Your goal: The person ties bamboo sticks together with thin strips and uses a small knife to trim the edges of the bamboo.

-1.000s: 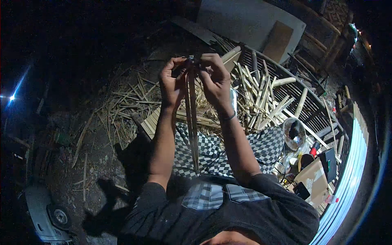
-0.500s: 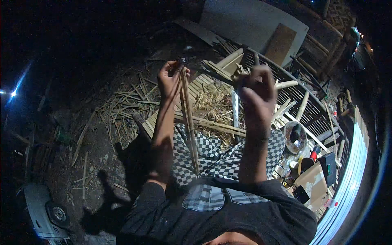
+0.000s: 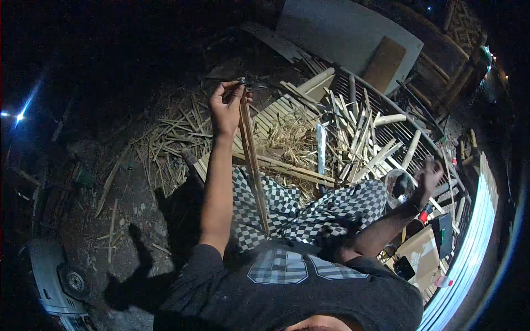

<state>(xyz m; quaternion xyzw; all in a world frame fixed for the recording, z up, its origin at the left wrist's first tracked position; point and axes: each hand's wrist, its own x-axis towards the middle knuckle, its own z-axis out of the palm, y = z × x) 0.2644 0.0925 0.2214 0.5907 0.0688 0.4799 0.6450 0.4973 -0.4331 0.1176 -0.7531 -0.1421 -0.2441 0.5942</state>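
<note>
My left hand (image 3: 225, 113) is raised in front of me. Its thumb and fingers pinch the top of a long, narrow bamboo strip (image 3: 251, 160), which seems to be doubled or paired and slants down to my lap. A small dark, shiny piece (image 3: 242, 81) shows at the fingertips; its kind cannot be made out. Off to the right, my right hand (image 3: 429, 177) is beside a round bowl-like container (image 3: 396, 185) with something dark in it. Motion smears the right fingers, so whether they hold anything is unclear.
Split bamboo sticks (image 3: 356, 129) lie in a pile beside pale shavings (image 3: 290, 132) on a slatted platform. A long pale flat piece (image 3: 321, 146) stands among them. Cardboard (image 3: 422, 251) and a dark phone-like object (image 3: 404, 267) lie at right. More strips (image 3: 171, 132) litter the ground at left.
My right hand has swung from in front of me out to the right, beside the bowl-like container, uncovering the stick pile. My left hand still grips the bamboo strip in nearly the same place.
</note>
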